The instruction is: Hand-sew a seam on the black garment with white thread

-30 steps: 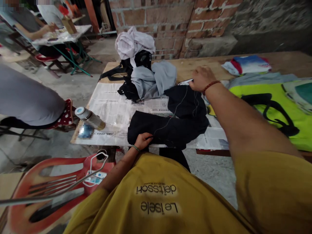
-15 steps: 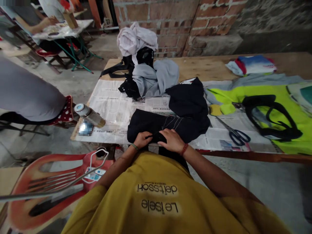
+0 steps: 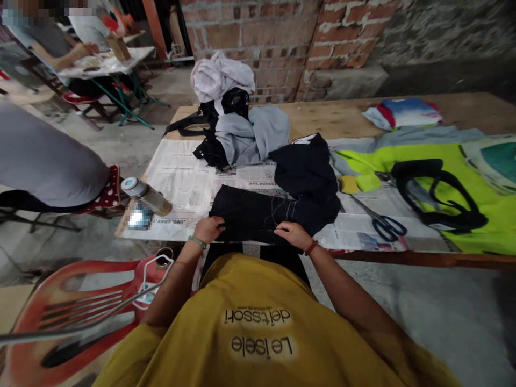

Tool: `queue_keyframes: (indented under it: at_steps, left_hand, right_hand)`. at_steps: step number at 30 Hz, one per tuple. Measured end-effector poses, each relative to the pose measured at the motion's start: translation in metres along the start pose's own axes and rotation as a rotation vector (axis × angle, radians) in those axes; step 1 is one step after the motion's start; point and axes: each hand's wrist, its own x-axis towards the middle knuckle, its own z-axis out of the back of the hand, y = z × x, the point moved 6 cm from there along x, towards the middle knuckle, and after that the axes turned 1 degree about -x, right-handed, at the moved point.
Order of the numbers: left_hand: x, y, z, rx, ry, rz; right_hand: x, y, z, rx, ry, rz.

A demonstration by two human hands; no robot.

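A black cloth garment [image 3: 245,215] lies on the newspaper [image 3: 181,161] at the table's front edge, its near part spread flat before me. Loose white threads [image 3: 278,207] trail over its right half. My left hand [image 3: 209,229] is closed on the cloth's left near corner. With thumb and finger pinched together, my right hand [image 3: 295,235] is at the near edge beside the threads; whether a needle is between those fingertips is too small to tell. Dark-handled scissors [image 3: 387,227] lie to the right of the garment, apart from both hands.
A bottle [image 3: 147,196] stands at the table's left corner. Grey cloth [image 3: 253,134] and a bundled pale cloth [image 3: 221,78] lie behind. On the right are a yellow-green garment [image 3: 427,150] and a black strap [image 3: 439,217]. A red plastic chair [image 3: 32,306] stands left; a seated person [image 3: 48,161] is nearby.
My hands have moved apart: the left went left to the cloth's corner, the right slightly right and down. The near edge, bunched before, now lies flatter. The view has shifted a little.
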Motion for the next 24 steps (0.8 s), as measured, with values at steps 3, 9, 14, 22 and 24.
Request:
queue_keyframes:
  at_steps: [3,9,14,22,24]
  left_hand:
    - [-0.012,0.023,-0.003,-0.084,-0.089,0.126]
    - [-0.036,0.022,0.011,-0.045,-0.545,0.127]
    - [-0.034,-0.035,0.024,-0.195,-0.596,-0.256]
    - [0.018,-0.107,-0.008,-0.207,-0.088,-0.599]
    - [0.027,-0.112,-0.017,-0.192,0.001,-0.596]
  right_hand:
    - [-0.002,0.003,-0.003,-0.013,-0.017,0.045]
    - [-0.006,0.010,-0.003,-0.043,-0.063,0.104]
    - [-0.010,0.010,-0.004,-0.049,-0.101,0.132]
    - [-0.018,0.014,-0.003,-0.019,-0.165,0.195]
    - [-0.018,0.014,-0.003,-0.013,-0.166,0.205]
